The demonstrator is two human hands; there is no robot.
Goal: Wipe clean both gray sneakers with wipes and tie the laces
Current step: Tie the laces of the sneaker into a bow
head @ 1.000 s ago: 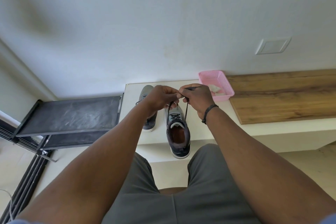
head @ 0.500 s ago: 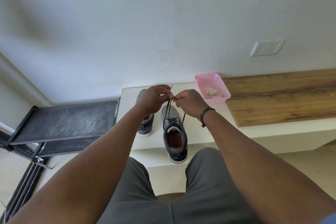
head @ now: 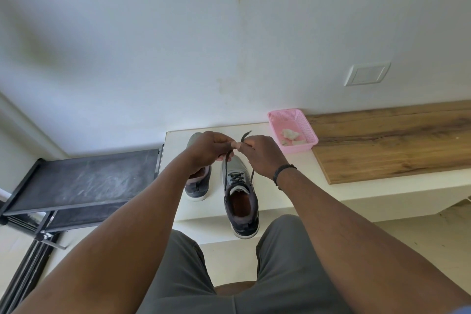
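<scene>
Presently both hands are raised above the toe of the right-hand gray sneaker [head: 239,194], which stands on the white desk [head: 293,176] with its heel overhanging the near edge at 6 o'clock. The left hand [head: 207,149] pinches one dark lace strand [head: 227,157]; the right hand [head: 262,154] pinches the other, its free end [head: 246,135] sticking up toward 12 o'clock. Fingertips of the two hands touch or nearly touch. The second gray sneaker [head: 197,183] sits just beside, at 9 o'clock of the first, partly covered by the left forearm; whether its laces are tied cannot be determined. A pink basket [head: 276,116] holding crumpled wipes [head: 289,134] lies at 2 o'clock. Assessment: wiping appears finished and the knot is in progress. Recommended practice: keep both strands under even tension, cross them low against the tongue, and cinch before forming loops. Risk: the overhanging shoe may tip off the desk if pulled toward the person.
</scene>
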